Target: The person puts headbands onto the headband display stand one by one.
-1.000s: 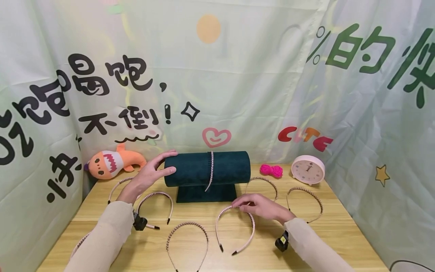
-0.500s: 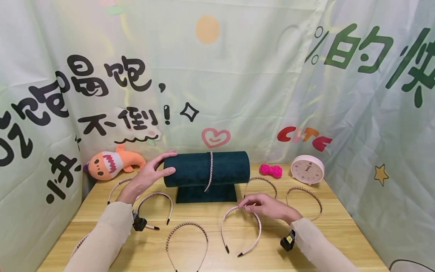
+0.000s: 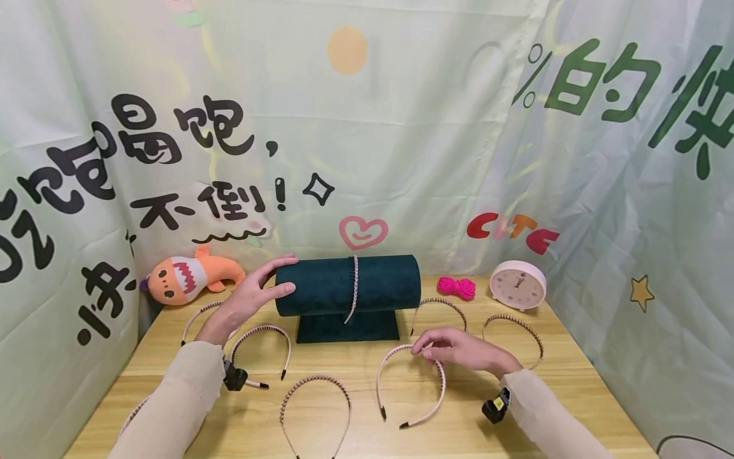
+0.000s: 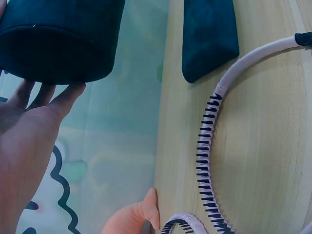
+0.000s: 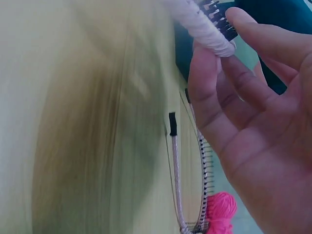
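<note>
A dark green velvet headband stand [image 3: 321,287], a padded roll on a flat foot, bears one braided headband [image 3: 355,287] round its middle. My left hand [image 3: 252,296] grips the roll's left end, thumb in front and fingers over the far side; the left wrist view shows those fingers against the roll [image 4: 58,44]. Right of centre, my right hand [image 3: 459,350] pinches the top of a pale pink headband [image 3: 381,376] with black comb teeth. In the right wrist view thumb and fingers close on its wrapped band [image 5: 202,29], above the table. Its black-tipped ends point toward me.
Several more headbands lie on the wooden table, among them one at the front [image 3: 316,377], one at left [image 3: 260,327] and one at right [image 3: 530,331]. Along the back are an orange plush toy [image 3: 178,280], a pink yarn bundle [image 3: 457,288] and a round clock [image 3: 518,285].
My right hand has moved to the right, carrying the pink headband with it. My left hand has stayed on the roll's end.
</note>
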Motion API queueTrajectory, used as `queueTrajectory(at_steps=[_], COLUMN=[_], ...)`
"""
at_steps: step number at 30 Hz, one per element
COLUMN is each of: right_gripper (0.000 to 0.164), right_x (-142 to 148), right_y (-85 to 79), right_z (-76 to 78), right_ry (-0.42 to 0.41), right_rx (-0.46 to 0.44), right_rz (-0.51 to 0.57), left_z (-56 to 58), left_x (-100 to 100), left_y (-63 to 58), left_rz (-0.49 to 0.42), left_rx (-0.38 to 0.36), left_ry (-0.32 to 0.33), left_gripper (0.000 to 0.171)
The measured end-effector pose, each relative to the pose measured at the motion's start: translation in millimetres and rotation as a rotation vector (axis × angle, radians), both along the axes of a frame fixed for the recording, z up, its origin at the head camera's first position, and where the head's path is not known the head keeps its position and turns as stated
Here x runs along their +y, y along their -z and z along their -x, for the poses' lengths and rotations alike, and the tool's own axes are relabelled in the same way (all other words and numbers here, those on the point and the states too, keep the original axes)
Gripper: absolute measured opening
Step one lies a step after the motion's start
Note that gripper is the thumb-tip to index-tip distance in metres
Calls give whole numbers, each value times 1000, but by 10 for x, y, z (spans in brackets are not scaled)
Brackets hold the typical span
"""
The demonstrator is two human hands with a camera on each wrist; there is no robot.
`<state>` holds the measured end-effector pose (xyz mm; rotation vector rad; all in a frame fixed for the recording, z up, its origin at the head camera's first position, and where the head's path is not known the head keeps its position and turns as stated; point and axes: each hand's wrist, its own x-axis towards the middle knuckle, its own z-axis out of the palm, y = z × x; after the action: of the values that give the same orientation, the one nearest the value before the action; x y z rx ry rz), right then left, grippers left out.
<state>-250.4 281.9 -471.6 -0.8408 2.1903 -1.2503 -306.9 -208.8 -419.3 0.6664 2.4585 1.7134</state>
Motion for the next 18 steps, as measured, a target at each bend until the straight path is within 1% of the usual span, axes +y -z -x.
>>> queueTrajectory(at_steps=[3, 10, 15, 18], right_gripper=[28, 30, 30, 32], right_x=[55, 139, 195, 232], right_y=[14, 11, 24, 26], right_z=[-5, -46, -86, -112], right_ry=[13, 7, -13, -10], right_rx=[-34, -98, -103, -106], right_rz=[9, 29, 61, 68], left_z=[3, 6, 8, 7], left_x=[-2, -3, -1, -1], left_y=[5, 8, 8, 5], left_rz=[1, -3, -7, -8], left_rx=[0, -1, -2, -4], left_ry=[-2, -2, 1, 1], left_gripper=[56, 57, 57, 56])
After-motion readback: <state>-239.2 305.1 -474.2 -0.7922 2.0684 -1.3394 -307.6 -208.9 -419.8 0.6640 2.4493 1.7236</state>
